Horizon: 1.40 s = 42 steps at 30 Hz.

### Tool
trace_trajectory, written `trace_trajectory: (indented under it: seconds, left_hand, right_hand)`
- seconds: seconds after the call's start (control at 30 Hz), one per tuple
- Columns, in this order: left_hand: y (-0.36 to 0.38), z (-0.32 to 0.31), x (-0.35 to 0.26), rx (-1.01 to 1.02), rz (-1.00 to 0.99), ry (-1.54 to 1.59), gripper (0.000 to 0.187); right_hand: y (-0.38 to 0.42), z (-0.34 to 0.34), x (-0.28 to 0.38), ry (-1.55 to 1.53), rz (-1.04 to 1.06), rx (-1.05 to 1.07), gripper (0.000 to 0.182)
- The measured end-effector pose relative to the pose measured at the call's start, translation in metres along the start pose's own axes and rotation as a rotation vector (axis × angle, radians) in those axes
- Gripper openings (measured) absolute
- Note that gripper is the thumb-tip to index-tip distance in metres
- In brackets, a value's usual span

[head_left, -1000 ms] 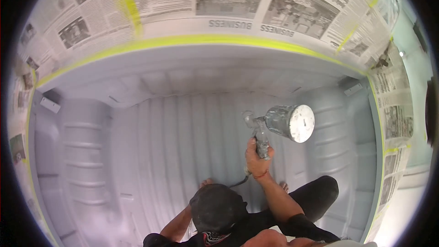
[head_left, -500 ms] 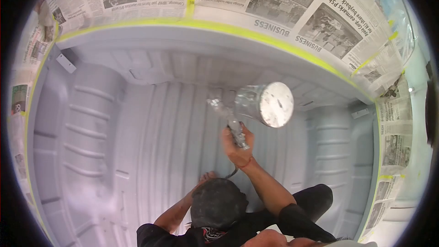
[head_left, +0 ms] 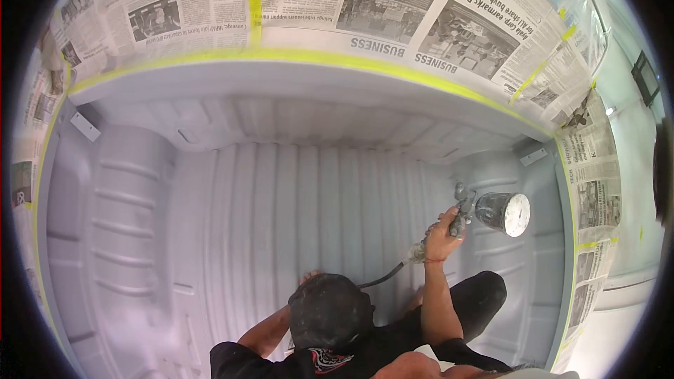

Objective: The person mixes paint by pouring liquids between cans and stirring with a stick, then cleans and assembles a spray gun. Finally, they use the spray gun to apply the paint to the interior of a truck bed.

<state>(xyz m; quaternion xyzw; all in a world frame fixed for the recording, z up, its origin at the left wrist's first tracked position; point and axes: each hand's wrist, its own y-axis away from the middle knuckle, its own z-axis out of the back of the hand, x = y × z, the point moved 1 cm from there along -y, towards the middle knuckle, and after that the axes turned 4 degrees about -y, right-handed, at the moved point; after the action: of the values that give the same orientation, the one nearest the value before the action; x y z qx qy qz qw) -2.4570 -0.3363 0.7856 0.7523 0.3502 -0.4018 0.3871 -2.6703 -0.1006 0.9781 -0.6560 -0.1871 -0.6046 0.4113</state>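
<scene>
My right hand is closed round the handle of a spray gun, its nozzle end pointing up and away. A round cup with a whitish, stained end is attached to the gun on its right. From the handle a dark hose curves down to the left. My left hand is low in the middle, mostly hidden behind a dark rounded shape; what its fingers do is not visible.
Around me is a grey, ribbed truck bed, with a raised wheel arch at the left and another at the right. Newspaper and yellow tape cover its edges. A bent knee stands at the lower right.
My right hand has carried the spray gun and cup to the right and somewhat lower, towards the right wheel arch. More hose shows. The view has shifted slightly; my left hand stays low.
</scene>
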Motion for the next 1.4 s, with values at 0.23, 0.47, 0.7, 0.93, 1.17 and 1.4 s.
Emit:
trace_trajectory:
  seconds: [0.23, 0.47, 0.7, 0.93, 1.17, 1.4]
  left_hand:
    - [0.002, 0.001, 0.002, 0.005, 0.004, 0.001, 0.044]
    - [0.002, 0.004, 0.003, -0.014, -0.02, 0.006, 0.044]
    - [0.007, 0.005, 0.005, -0.038, -0.03, 0.006, 0.045]
    - [0.011, 0.006, 0.003, -0.029, -0.012, 0.0, 0.045]
    - [0.011, 0.01, -0.003, -0.019, 0.034, -0.013, 0.045]
    - [0.006, 0.015, -0.008, 0.012, 0.084, -0.036, 0.045]
  right_hand:
    - [0.051, -0.035, 0.047, -0.136, -0.257, 0.364, 0.029]
    - [0.094, -0.102, 0.068, -0.17, -0.021, 0.706, 0.02]
    - [0.125, -0.157, 0.106, -0.147, 0.134, 0.939, 0.023]
    - [0.111, -0.145, 0.105, -0.23, 0.078, 0.93, 0.024]
    - [0.049, -0.056, 0.044, -0.146, -0.113, 0.46, 0.021]
    - [-0.008, 0.002, 0.066, -0.121, -0.124, 0.108, 0.021]
